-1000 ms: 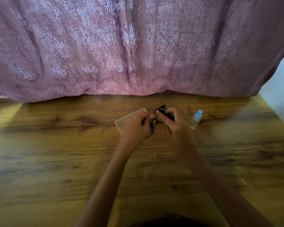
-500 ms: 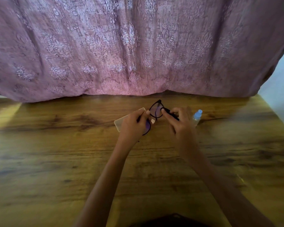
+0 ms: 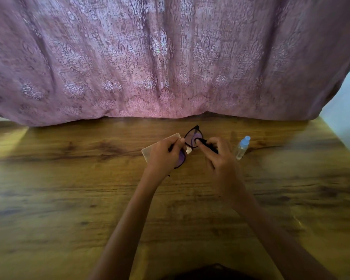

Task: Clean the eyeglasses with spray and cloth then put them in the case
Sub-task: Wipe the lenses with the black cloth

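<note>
Above the table (image 3: 69,188), the left hand (image 3: 166,155) grips the eyeglasses (image 3: 192,136) by one lens while the right hand (image 3: 220,158) pinches a dark piece (image 3: 209,146) against the other, over the pale case (image 3: 151,152), spray bottle (image 3: 242,148) just right.

One pair of eyeglasses (image 3: 192,136), one cloth (image 3: 209,146), one case (image 3: 148,152), one spray bottle (image 3: 242,148), one table (image 3: 69,188).

Black-framed eyeglasses (image 3: 191,137) held tilted, dark cloth (image 3: 209,147) on one lens; pale case (image 3: 149,152) left, spray bottle (image 3: 242,147) right
</note>
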Available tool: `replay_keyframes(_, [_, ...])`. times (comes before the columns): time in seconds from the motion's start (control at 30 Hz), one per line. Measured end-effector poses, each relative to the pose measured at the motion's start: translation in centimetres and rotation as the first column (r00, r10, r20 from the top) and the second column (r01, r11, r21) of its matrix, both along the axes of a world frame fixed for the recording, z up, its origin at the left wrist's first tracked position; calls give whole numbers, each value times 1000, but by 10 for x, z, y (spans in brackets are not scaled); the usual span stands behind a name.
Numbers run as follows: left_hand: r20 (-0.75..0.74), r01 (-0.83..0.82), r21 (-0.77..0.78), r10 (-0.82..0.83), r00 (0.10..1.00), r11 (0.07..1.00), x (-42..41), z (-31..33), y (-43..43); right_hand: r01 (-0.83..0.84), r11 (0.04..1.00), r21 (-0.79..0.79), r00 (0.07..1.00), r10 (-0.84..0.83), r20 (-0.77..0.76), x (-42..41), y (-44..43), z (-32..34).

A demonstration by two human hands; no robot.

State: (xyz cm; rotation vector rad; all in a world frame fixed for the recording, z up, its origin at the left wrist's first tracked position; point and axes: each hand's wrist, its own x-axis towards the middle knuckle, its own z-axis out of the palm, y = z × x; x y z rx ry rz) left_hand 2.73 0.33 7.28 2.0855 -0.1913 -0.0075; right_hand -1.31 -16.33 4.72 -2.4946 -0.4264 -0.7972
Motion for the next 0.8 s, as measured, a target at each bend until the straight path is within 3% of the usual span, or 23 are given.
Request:
replay_keyframes(0.43, [-12,-2,-27,2,1000,1000,-1,2,0,-45,997,-59,999,46,14,-2,6,-4])
replay_keyframes(0.8, [-16,14,-21,-14,1000,1000,0,2,2,37,999,-39,999,-37,14,12,0,2])
